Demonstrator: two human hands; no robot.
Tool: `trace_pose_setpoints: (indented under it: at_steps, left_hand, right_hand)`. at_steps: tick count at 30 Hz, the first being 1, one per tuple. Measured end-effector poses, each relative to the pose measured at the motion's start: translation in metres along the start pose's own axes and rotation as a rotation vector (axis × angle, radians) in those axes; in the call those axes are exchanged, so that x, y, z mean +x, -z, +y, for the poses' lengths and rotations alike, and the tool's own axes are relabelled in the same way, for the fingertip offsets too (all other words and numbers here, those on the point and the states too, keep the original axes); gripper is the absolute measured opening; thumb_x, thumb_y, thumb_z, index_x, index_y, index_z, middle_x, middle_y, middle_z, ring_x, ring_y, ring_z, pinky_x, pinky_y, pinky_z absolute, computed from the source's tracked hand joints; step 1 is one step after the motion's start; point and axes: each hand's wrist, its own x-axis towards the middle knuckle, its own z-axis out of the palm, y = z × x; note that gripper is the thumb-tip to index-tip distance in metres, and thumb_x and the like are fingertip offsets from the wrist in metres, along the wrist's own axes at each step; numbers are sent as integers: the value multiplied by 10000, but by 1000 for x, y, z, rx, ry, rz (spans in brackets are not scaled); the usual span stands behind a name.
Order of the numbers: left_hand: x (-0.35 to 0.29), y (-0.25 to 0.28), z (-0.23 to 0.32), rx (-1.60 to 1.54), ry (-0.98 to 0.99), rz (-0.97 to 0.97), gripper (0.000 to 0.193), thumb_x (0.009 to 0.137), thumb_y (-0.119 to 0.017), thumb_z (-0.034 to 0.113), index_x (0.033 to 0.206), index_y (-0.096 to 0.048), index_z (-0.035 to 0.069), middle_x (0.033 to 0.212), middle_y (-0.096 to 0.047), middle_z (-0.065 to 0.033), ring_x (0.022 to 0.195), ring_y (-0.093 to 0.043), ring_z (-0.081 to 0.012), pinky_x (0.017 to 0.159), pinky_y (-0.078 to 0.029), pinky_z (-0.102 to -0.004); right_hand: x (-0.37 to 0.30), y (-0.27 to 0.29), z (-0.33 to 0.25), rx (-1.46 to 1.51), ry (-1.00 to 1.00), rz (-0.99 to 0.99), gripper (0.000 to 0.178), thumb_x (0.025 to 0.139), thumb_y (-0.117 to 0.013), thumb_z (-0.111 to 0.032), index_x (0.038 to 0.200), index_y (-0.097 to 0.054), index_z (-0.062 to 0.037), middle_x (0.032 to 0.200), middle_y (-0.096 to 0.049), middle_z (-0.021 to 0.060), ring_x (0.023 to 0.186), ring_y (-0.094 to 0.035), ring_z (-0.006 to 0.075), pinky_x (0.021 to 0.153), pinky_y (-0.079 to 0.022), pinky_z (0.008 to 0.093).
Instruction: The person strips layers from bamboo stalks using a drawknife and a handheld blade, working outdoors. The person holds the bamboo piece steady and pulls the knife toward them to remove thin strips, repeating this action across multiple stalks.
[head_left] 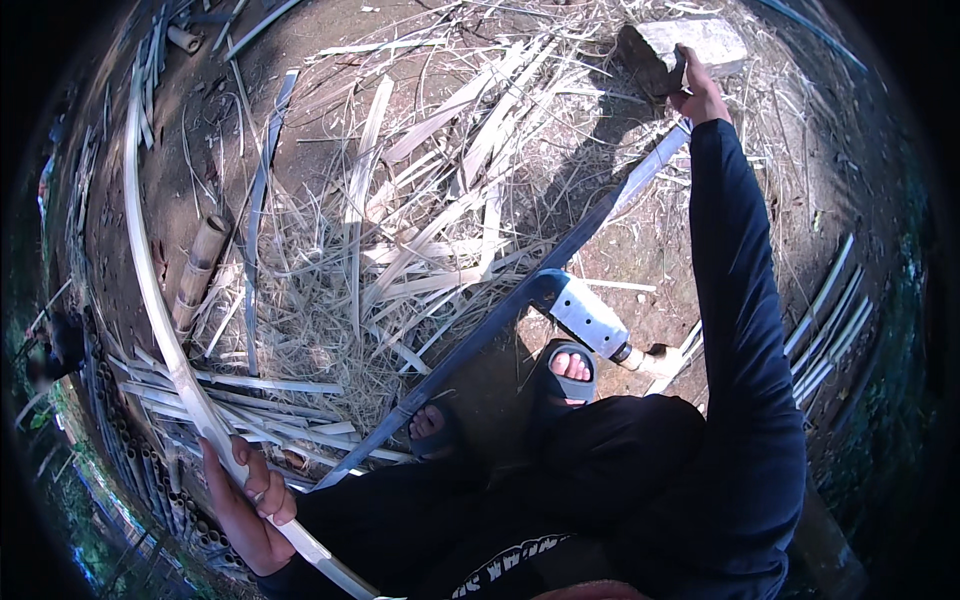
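My left hand [250,497] is closed around a long, pale bamboo strip [150,270], which curves up along the left side and runs down past my hand to the lower edge. At the far right, my right hand [703,95] grips the near edge of a rough, pale block [690,45] with a dark end. Whether the block is wood or stone I cannot tell. Just below that hand ends a long, flat grey slat [470,345] lying diagonally across the ground. A broad-bladed machete [588,315] with holes in its blade and a wooden handle rests beside the slat, near my sandalled foot.
Bamboo shavings and split pieces [430,230] litter the ground ahead. A bamboo tube [200,265] lies at the left, with a stack of split strips [270,410] nearer me. More strips [832,330] lie at the right. Several bamboo poles [150,480] are piled at the lower left.
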Motion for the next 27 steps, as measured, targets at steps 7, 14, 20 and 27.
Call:
trace_pose_setpoints:
  at_steps: [7, 14, 20, 27]
  left_hand:
    - [-8, 7, 1, -13, 2, -67, 412, 1066, -322, 489, 910, -414, 118, 575, -304, 24, 366, -259, -58, 292, -247, -220]
    - [-17, 6, -2, 22, -58, -28, 426, 1053, -348, 515, 888, -385, 124, 567, -281, 38, 374, -236, -52, 305, -218, -207]
    - [-18, 9, -2, 67, -27, -37, 417, 1045, -365, 526, 887, -404, 142, 564, -265, 50, 380, -202, -47, 317, -180, -210]
    - [-26, 9, -6, 160, 52, -171, 415, 1044, -355, 535, 888, -419, 156, 564, -267, 63, 380, -181, -36, 329, -166, -207]
  right_hand:
    - [-75, -27, 18, -23, 50, -73, 545, 850, -631, -614, 1239, -645, -232, 1287, -504, 64, 998, -466, 228, 758, -438, 397]
    - [-164, -21, 73, -112, -18, -150, 555, 824, -731, -536, 1114, -691, -64, 1092, -633, 76, 910, -565, 187, 771, -444, 362]
    - [-271, -43, 96, -345, -55, -341, 565, 832, -742, -506, 869, -690, 55, 755, -659, 75, 642, -605, 161, 605, -482, 303]
    - [-324, -36, 112, -415, -32, -311, 599, 859, -711, -511, 1022, -675, 64, 784, -700, 105, 665, -684, 177, 576, -539, 297]
